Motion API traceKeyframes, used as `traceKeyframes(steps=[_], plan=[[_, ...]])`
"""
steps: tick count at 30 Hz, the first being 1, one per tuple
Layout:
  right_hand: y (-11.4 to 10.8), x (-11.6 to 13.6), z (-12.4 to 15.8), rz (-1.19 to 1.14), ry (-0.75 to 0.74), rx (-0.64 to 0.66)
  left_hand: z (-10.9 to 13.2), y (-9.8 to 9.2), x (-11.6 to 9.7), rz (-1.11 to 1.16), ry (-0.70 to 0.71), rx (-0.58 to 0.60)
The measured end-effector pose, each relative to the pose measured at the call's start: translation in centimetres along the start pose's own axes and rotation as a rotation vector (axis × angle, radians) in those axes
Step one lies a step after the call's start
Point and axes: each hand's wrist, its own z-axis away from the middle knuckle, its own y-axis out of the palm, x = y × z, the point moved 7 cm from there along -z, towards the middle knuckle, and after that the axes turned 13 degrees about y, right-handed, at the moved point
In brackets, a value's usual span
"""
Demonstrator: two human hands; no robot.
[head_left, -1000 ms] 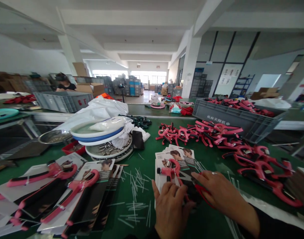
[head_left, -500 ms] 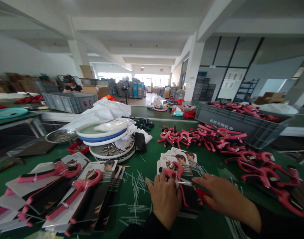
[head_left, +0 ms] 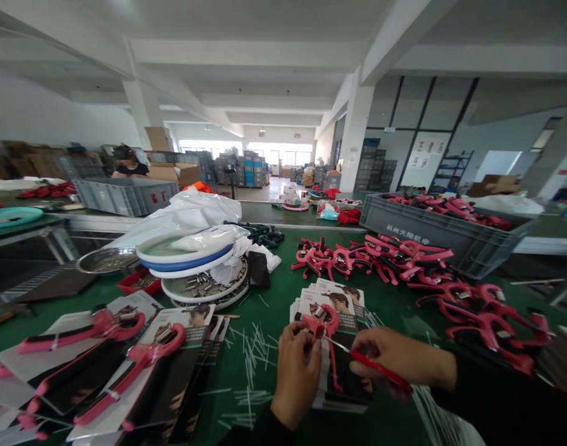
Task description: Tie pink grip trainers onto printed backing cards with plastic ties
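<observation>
Pink-and-black pliers lie on a stack of printed cards in front of me. My left hand is over their left side, thumb and fingers pinched together near the joint; what lies between the fingertips is hidden. My right hand grips red-handled scissors, whose thin metal tip points left to the pliers, close to the left fingertips. Thin white plastic strips are scattered left of the stack. More carded pliers lie in an overlapping pile at left, white ties around their handles.
Loose pink pliers are heaped at right, before a grey crate holding more. Round trays and a red box of small parts stand at back left. A person sits behind another crate.
My right hand has turned the scissors so that the red handle shows more and the tip slants up-left. My left fingers have drawn together into a pinch beside the pliers.
</observation>
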Motion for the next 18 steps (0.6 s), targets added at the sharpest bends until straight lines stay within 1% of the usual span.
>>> traceKeyframes(steps=[2, 6, 10, 18], plan=[[0.0, -0.2, -0.6, -0.060, 0.035, 0.033, 0.0, -0.2, -0.2, -0.002, 0.032, -0.018], [0.1, -0.3, -1.4, -0.138, 0.037, 0.065, 0.2, -0.2, -0.8, -0.026, 0.099, -0.011], [0.0, -0.1, -1.6, -0.182, 0.029, 0.091, 0.3, -0.1, -0.9, -0.034, 0.113, 0.010], [-0.3, 0.3, -1.8, -0.149, 0.002, 0.045, 0.4, -0.1, -0.7, -0.021, 0.114, 0.018]])
